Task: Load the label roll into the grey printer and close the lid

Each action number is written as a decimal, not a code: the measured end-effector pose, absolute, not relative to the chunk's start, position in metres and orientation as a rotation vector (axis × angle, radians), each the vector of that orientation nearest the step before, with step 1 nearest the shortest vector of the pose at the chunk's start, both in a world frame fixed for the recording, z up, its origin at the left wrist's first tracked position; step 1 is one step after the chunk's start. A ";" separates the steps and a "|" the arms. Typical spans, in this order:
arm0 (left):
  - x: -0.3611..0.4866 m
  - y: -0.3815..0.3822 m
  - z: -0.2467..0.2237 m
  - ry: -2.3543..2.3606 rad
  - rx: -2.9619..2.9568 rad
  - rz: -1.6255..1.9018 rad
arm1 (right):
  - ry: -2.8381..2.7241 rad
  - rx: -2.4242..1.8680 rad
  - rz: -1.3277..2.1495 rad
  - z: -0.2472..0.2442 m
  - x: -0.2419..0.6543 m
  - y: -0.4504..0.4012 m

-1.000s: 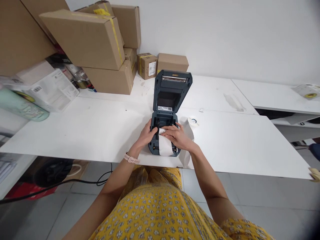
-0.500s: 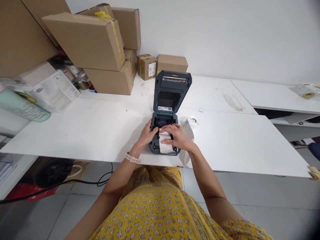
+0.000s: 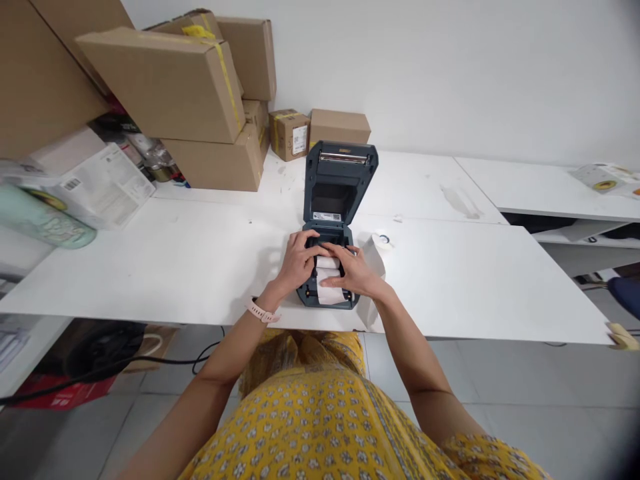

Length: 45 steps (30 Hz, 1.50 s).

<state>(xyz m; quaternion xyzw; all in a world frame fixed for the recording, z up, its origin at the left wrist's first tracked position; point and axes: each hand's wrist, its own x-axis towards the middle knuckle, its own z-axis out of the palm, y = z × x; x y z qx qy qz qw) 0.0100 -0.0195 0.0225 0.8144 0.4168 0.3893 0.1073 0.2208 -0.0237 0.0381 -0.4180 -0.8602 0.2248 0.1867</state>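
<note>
A dark grey label printer (image 3: pixel 340 187) stands on the table before me with its lid raised. Inside its base lies a roll of white label paper (image 3: pixel 327 262), and a loose strip of that paper runs over the front edge of the printer. My left hand (image 3: pixel 297 260) reaches over the left side of the base, fingers stretched out toward the back of the roll, touching or nearly touching it. From the right, my right hand (image 3: pixel 353 270) spans the roll, its fingers at the back and its thumb on the paper in front. The fingers partly cover the holders inside.
Just right of the printer lies a small white roll (image 3: pixel 383 241) with unwound paper. Cardboard boxes (image 3: pixel 210 160) are stacked at the back left, with a smaller box (image 3: pixel 290 137) behind the printer. A mint-green bottle (image 3: pixel 55 220) lies at the left. The white table (image 3: pixel 475 287) extends right.
My left hand has moved from the printer's left side inward over the roll, its fingers now beside those of my right hand. The right hand stays almost in place.
</note>
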 end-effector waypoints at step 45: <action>0.003 -0.001 0.016 0.829 2.456 0.687 | -2.113 -1.388 0.419 0.037 0.226 -0.008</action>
